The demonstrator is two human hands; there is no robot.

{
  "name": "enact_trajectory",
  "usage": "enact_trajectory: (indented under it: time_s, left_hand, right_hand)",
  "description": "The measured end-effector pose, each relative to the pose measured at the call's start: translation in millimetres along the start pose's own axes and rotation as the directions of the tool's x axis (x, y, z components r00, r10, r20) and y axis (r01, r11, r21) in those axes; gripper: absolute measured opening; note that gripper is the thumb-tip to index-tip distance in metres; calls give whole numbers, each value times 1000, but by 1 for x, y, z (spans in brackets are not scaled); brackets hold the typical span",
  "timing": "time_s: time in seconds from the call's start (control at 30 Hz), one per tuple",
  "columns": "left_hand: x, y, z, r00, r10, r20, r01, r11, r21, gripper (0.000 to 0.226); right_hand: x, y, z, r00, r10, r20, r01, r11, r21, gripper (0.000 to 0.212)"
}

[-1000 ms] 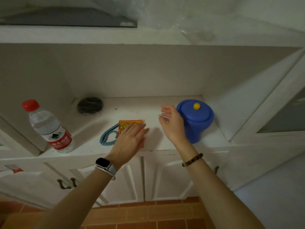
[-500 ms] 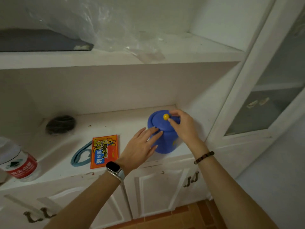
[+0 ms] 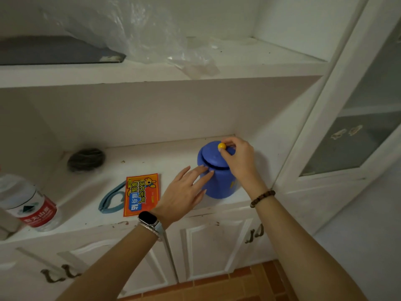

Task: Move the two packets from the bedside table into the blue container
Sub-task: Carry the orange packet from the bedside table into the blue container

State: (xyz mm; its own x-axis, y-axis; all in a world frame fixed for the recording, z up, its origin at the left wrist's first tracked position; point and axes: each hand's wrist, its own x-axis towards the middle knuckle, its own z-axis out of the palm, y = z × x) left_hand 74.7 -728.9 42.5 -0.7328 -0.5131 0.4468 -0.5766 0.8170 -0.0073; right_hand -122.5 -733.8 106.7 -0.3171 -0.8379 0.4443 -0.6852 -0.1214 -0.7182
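One packet is all that shows for certain: an orange packet (image 3: 142, 194) lying flat near the front edge of the bench (image 3: 173, 157), and whether a second lies under it cannot be told. At the far left edge stands a water bottle (image 3: 30, 205); behind, toward the back wall, sits a dark round thing (image 3: 86, 159). A blue loop (image 3: 110, 202) lies touching the packet's left side. Right of the packet, the left hand (image 3: 184, 192) is spread, its fingertips (image 3: 205, 168) resting against the side of the blue container (image 3: 218, 172) as if to steady it. The right hand (image 3: 238, 155) comes over the top, its grip pinching the yellow knob (image 3: 221, 146) of the lid (image 3: 213, 156), which looks slightly tilted up. The container stands at the right end of the bench, near the side wall. By my reading, nothing has gone in yet: opening is in hand, and both packets remain to be moved.
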Motion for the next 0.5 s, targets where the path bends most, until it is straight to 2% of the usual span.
enact_trajectory:
  time_s: [0.17, 0.3, 0.5]
  left_hand:
    - [-36, -18, -7, 992, -118, 37, 115, 991, 72, 50]
    - [-80, -39, -12, 974, -216, 65, 212, 975, 60, 44]
    - [-136, -58, -7, 945, -317, 77, 309, 946, 100, 41]
  right_hand:
    - [0, -25, 3, 998, -56, -18, 58, 993, 106, 20]
    - [-14, -56, 23, 989, -146, -6, 144, 970, 198, 18]
    - [-44, -69, 82, 975, -188, 117, 160, 963, 217, 18]
